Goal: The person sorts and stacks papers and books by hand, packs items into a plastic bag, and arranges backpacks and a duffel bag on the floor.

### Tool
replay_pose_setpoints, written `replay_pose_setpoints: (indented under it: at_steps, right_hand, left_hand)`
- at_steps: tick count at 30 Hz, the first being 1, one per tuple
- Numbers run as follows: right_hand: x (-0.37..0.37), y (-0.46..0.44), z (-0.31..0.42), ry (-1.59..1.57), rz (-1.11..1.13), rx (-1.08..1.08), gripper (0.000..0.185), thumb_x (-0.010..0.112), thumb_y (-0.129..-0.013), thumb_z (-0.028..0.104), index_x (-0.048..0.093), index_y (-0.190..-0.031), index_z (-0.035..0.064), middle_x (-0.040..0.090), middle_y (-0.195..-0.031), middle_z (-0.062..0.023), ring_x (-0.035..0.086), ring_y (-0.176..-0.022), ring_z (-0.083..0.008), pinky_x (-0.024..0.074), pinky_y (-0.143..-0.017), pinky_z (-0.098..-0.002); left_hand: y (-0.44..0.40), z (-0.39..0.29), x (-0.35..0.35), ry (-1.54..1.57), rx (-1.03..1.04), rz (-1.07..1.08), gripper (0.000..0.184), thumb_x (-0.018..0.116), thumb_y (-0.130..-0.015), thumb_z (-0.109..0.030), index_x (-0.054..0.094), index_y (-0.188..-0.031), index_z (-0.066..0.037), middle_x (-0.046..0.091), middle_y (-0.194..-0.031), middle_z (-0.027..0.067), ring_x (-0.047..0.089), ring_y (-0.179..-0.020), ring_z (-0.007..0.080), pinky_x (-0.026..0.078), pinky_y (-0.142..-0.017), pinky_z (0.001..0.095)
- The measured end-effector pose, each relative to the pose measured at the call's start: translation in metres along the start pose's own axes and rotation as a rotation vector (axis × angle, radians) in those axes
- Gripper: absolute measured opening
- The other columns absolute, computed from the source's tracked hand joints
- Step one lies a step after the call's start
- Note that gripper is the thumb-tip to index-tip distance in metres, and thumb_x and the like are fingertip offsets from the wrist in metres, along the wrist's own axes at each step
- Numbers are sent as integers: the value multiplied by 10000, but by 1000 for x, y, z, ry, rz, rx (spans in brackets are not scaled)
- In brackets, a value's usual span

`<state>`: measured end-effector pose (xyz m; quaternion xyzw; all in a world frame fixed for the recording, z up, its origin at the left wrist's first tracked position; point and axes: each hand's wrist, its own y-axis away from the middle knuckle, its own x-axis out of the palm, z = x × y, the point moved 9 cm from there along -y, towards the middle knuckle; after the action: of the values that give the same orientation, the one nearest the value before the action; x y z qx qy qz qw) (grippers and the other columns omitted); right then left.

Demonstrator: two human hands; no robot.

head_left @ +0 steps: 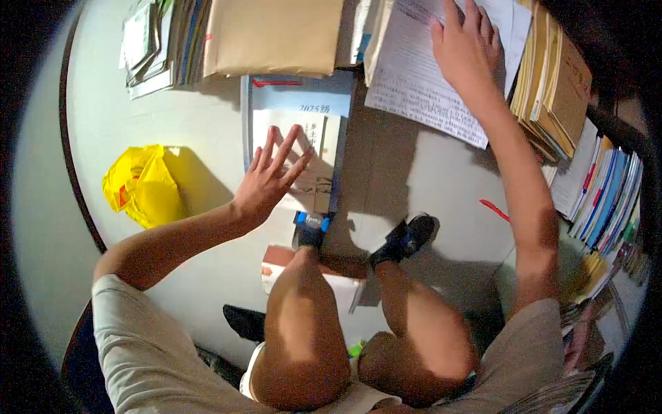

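My left hand (269,181) is spread open over a white booklet (324,155), which lies on a light blue book (296,96) marked 2025. Whether its fingers touch the booklet I cannot tell. At the upper right, my right hand (469,58) lies with fingers apart on printed white sheets (414,90). Its fingertips reach the top edge of the view. Neither hand holds anything. Left of the sheets stands a large brown paper packet (272,38).
A yellow plastic bag (145,186) sits at the left. Brown envelopes (555,90) and a row of books (607,196) line the right side. Papers (148,52) are stacked at the upper left. A red strip (494,209) and an open-looking box (331,286) lie lower down, near my feet.
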<state>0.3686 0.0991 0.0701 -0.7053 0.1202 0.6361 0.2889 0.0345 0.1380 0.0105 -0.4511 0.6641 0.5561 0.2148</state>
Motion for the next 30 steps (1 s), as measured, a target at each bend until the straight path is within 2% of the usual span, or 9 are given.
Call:
replay_pose_setpoints:
  at_steps: [1, 2, 9, 15, 17, 21, 24, 25, 30]
  right_hand:
    - [-8, 7, 9, 36, -151, -63, 442, 510, -925, 286, 446, -1325, 110, 433, -1333, -196, 430, -1216, -415, 365, -984, -555]
    - [5, 10, 6, -38, -69, -24, 493, 492, -939, 323, 398, -1385, 135, 385, -1400, -207, 354, -1300, -412, 281, -1043, -581]
    - [12, -14, -7, 57, 5, -86, 520, 531, -907, 353, 418, -1351, 106, 403, -1372, -227, 376, -1283, -403, 358, -980, -595]
    - [-13, -30, 5, -45, 152, -70, 558, 560, -904, 352, 389, -1386, 129, 335, -1392, -303, 366, -1255, -494, 345, -1011, -573]
    - [-4, -2, 12, 1, 481, 44, 599, 548, -913, 362, 329, -1439, 177, 271, -1456, -260, 304, -1316, -442, 307, -1060, -534]
    - [-9, 2, 21, -12, 440, -9, 639, 579, -896, 358, 313, -1446, 171, 271, -1457, -264, 308, -1312, -443, 316, -1060, -520]
    - [-2, 1, 21, -69, 411, -42, 643, 614, -874, 327, 336, -1430, 163, 282, -1437, -279, 296, -1294, -508, 301, -1056, -564]
    - [0, 0, 19, -83, 461, -33, 643, 614, -874, 315, 334, -1429, 150, 308, -1423, -278, 313, -1287, -496, 298, -1065, -545]
    - [-2, -4, 34, -169, 497, -25, 550, 588, -884, 219, 386, -1374, 75, 421, -1347, -262, 393, -1249, -431, 323, -1061, -486]
  left_hand:
    - [2, -2, -2, 5, -23, -12, 820, 625, -759, 12, 284, -1463, -233, -22, -1568, 145, 51, -1400, 492, 306, -1089, 565]
    - [1, -3, 0, 27, -43, -46, 828, 615, -751, 32, 286, -1462, -233, -22, -1569, 143, 55, -1399, 494, 315, -1080, 573]
    - [1, 1, 0, 25, -101, -59, 793, 619, -734, 43, 345, -1423, -238, -23, -1565, 139, 54, -1387, 519, 387, -1005, 628]
    - [-2, 7, 14, -54, -138, -197, 617, 605, -812, -119, 400, -1377, -257, 23, -1565, 142, 135, -1369, 533, 424, -948, 637]
    - [1, 9, 12, -21, -132, -212, 554, 616, -812, -167, 448, -1334, -251, 33, -1567, 125, 129, -1373, 528, 397, -977, 649]
    - [8, 10, -3, -31, -172, -235, 387, 591, -862, -240, 489, -1231, -300, 106, -1552, 91, 217, -1363, 489, 434, -937, 609]
    - [9, 15, 0, -24, -185, -258, 351, 571, -875, -252, 491, -1214, -288, 121, -1550, 68, 222, -1369, 466, 434, -928, 619]
    - [8, 18, 6, 85, -184, -278, 469, 604, -809, -130, 496, -1242, -276, 85, -1562, 74, 181, -1387, 458, 426, -949, 645]
    - [14, 29, 4, 322, -236, -282, 441, 635, -801, -152, 538, -1228, -209, 184, -1531, 63, 232, -1378, 404, 379, -979, 644]
